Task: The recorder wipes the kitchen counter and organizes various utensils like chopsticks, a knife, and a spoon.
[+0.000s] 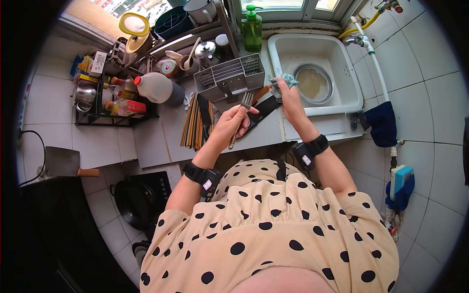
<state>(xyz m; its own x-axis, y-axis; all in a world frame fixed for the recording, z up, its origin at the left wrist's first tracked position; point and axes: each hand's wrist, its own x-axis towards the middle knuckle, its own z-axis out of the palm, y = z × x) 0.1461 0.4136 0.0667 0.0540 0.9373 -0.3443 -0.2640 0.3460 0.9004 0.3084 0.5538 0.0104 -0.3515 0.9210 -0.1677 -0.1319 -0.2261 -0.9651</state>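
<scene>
My left hand (228, 126) grips a metal fork (247, 99), its tines pointing up and away from me. A crumpled blue-and-white cloth (285, 83) is in my right hand (293, 104), beside the left rim of the white sink (273, 55). Between my hands, on the counter, lies a long black item (263, 112), perhaps a knife blade, partly hidden by my left hand. A wooden handle (261, 94) sticks out near the cloth. Several chopsticks (188, 126) lie left of my left hand, with a black long-handled utensil (204, 111) over them.
A grey slotted utensil holder (231, 75) stands behind my hands. Inside the sink, a round bowl (313, 83) holds cloudy water. A green pump bottle (252, 31) stands by the window. Leftward are a large plastic jug (155, 88), a black condiment rack (99, 106) and a cleaver (64, 161).
</scene>
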